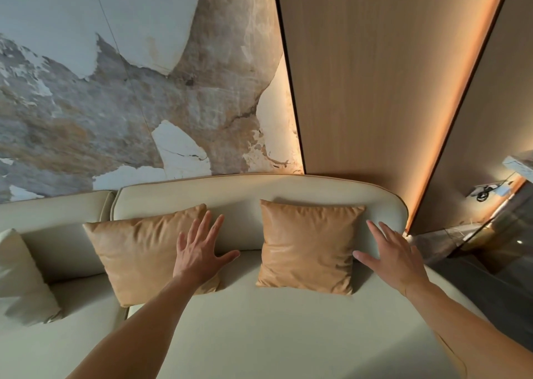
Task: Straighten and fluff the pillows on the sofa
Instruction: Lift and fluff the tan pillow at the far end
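Two tan, leather-look square pillows lean against the backrest of the cream upholstered sofa, and I read my next move from how my hands sit around them. My left hand has its fingers spread and straight, lying over the right edge of the left tan pillow, the one toward the middle of the sofa; whether the palm presses it or only hovers in front, I cannot tell. My right hand is likewise splayed, holding nothing, just beside the right edge of the right tan pillow, close to the curved right end of the backrest.

So the right pillow lies between my two hands: rightward of the left hand across a bare strip of seat, and directly leftward of the right hand. That hand is clearly the nearer one. The right pillow stands nearly upright and square. The left pillow is tilted, its top edge sloping down toward the sofa's left end, so I judge it needs more straightening.

At the far left edge of the seat a cream fabric pillow leans too, blurred and well apart from both hands.
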`<state>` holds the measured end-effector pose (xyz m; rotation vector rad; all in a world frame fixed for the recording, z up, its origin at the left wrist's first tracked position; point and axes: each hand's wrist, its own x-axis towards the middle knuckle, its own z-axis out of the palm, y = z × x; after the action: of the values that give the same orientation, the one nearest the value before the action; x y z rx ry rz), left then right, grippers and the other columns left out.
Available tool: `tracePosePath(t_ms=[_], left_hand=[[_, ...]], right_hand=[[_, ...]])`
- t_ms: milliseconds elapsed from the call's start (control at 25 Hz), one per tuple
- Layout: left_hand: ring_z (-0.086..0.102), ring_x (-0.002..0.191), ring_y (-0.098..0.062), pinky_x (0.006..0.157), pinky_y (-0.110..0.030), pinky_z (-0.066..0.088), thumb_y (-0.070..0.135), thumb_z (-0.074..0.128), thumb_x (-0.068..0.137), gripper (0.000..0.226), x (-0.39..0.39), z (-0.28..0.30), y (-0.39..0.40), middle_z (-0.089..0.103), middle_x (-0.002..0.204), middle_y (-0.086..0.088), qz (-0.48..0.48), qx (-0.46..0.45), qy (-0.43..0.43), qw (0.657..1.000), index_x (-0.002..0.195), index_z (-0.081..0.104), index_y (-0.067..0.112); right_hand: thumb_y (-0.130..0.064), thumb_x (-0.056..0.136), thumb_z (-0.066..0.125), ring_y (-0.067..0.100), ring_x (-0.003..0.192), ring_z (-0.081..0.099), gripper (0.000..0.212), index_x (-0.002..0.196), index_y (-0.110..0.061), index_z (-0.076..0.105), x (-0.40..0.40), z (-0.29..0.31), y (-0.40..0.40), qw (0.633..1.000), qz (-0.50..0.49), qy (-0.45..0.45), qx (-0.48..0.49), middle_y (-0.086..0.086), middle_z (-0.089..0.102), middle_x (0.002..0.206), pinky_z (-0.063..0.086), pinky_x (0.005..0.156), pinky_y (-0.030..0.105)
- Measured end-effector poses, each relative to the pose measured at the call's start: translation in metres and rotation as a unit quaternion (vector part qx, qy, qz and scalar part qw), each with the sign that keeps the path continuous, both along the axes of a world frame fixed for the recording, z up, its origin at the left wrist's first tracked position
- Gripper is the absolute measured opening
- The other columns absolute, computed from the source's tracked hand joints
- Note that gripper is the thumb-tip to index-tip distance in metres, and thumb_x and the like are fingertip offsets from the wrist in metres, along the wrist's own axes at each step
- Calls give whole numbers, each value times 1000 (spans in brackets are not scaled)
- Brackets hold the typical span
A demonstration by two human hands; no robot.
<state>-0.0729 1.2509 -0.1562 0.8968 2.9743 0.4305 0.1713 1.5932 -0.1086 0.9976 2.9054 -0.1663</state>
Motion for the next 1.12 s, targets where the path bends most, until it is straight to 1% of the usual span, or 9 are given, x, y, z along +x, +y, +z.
tracePosePath(t_ms=[240, 440, 520, 640, 760, 880, 960, 1040, 1120], left_hand=[[-2, 152, -25, 121, -47, 9, 90, 49, 63, 112, -17, -55, 58, -3, 165, 6, 12, -21, -53, 998, 153, 0, 45], [-2, 151, -25, 120, -50, 14, 88, 64, 49, 130, -54, -127, 120, 2, 165, 7, 35, -11, -134, 990, 152, -4, 47], [1, 151, -27, 119, -52, 17, 81, 73, 49, 135, -70, -154, 146, 4, 165, 3, 43, 0, -174, 984, 152, -6, 44], [12, 150, -31, 120, -49, 19, 62, 84, 57, 139, -96, -187, 184, 8, 165, -5, 45, 60, -258, 963, 155, -10, 33], [18, 149, -28, 116, -46, 28, 46, 89, 60, 140, -111, -213, 210, 8, 165, -2, 61, 156, -367, 915, 153, -14, 35], [34, 140, -28, 89, -48, 49, 44, 91, 58, 137, -112, -225, 220, 19, 161, 3, 83, 183, -432, 879, 146, -14, 55], [45, 129, -28, 74, -42, 53, 43, 93, 56, 138, -113, -228, 222, 24, 158, 2, 92, 188, -463, 861, 141, -14, 63], [45, 123, -27, 68, -42, 56, 41, 95, 52, 137, -116, -230, 225, 26, 153, 4, 82, 195, -484, 849, 140, -7, 65], [43, 122, -25, 72, -46, 58, 40, 96, 48, 132, -117, -231, 228, 29, 146, 8, 62, 200, -485, 849, 139, 4, 64]], right_hand=[[-84, 68, 38, 30, 142, 31, 107, 153, -26, 9, -17, -69, 65, 993, -20, 34, -111, 3, 22, 160, 43, 101, 53], [-77, 65, 60, 28, 143, 29, 117, 154, -24, 5, -48, -152, 123, 980, -63, 38, -187, 7, 20, 160, 37, 106, 47], [-73, 61, 68, 29, 144, 28, 124, 154, -19, 6, -66, -185, 141, 969, -92, 57, -224, 12, 22, 159, 32, 110, 44], [-67, 48, 79, 29, 144, 27, 139, 154, -20, 3, -94, -226, 155, 924, -160, 101, -333, 7, 21, 160, 28, 112, 45], [-58, 33, 85, 30, 135, 41, 142, 151, -38, 8, -111, -250, 155, 853, -234, 148, -442, -6, 25, 158, 40, 102, 54], [-47, 48, 89, 35, 134, 40, 128, 146, -52, 7, -115, -268, 149, 821, -254, 162, -485, -9, 29, 156, 38, 101, 62], [-41, 57, 89, 38, 134, 39, 125, 142, -59, -1, -118, -274, 147, 806, -267, 176, -498, -10, 29, 156, 36, 100, 65], [-36, 58, 90, 40, 134, 39, 127, 142, -59, -2, -121, -277, 147, 788, -274, 192, -516, -8, 31, 155, 37, 100, 65], [-33, 57, 91, 41, 135, 37, 125, 144, -54, 4, -123, -279, 149, 778, -270, 204, -529, -6, 33, 154, 37, 100, 66]])
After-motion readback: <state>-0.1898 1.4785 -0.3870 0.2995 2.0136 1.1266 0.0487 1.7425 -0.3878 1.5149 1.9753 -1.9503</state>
